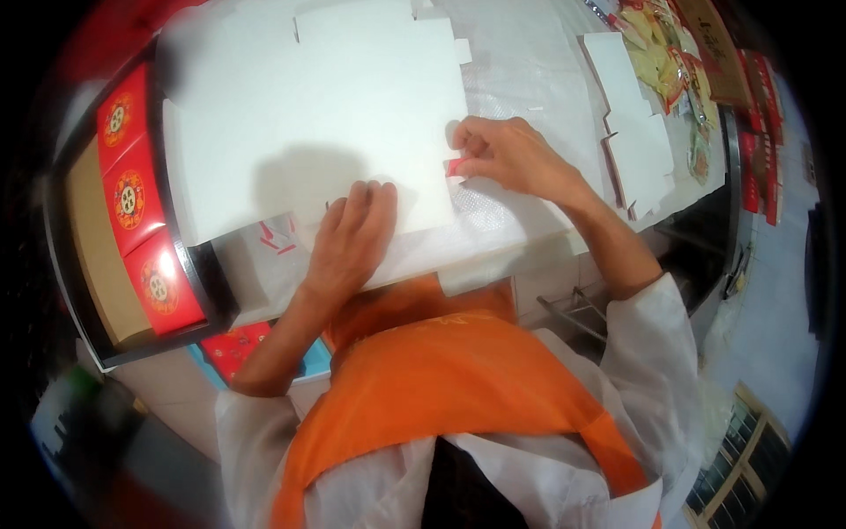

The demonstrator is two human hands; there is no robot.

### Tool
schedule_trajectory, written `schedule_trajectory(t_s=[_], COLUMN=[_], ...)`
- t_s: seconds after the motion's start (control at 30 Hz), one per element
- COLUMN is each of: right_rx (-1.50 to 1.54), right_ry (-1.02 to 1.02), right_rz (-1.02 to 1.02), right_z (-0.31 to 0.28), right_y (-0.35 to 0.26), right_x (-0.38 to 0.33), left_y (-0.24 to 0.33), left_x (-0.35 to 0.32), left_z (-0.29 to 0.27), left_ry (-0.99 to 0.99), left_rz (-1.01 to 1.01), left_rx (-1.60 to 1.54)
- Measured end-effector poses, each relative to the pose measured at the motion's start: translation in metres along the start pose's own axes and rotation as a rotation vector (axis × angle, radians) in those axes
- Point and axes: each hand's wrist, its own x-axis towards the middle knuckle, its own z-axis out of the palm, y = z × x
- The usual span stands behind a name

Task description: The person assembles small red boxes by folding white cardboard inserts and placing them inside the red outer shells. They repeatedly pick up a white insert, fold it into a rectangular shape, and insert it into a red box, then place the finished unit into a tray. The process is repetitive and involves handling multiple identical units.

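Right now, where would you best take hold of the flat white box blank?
Probably at its right edge, coming from the right. The blank lies flat on the table, so only edges give purchase; the right hand already pinches a small red tab there, while the left hand presses the near edge flat.

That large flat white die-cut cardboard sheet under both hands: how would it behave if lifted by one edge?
The large white die-cut cardboard sheet lies flat and thin, so it is probably light and would likely sag. Its cut tabs and score lines suggest it would fold there. The left hand presses it down while the right hand pinches an edge, hinting it slides easily.
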Motion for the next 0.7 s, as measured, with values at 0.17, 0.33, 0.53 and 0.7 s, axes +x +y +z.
schedule_trajectory(t_s=[0.17, 0.33, 0.53, 0.7], right_rx=[0.017, -0.384, -0.672, -0.436], right_ry=[-0.221, 0.011, 0.425, 0.251], right_rz=[0.205, -0.095, -0.613, -0.547], right_z=[-0.017, 0.013, 0.036, 0.046], right_y=[-0.025, -0.027, -0.037, -0.033], right_x=[0.011, -0.014, -0.032, -0.021], left_y=[-0.001, -0.004, -0.006, -0.016], left_x=[0.004, 0.004, 0.001, 0.008], left_z=[-0.001, 0.002, 0.005, -0.004], left_ry=[0.019, 0.161, 0.179, 0.105], left_rz=[-0.008, -0.015, 0.005, 0.027], left_rx=[-0.034, -0.030, -0.064, -0.190])
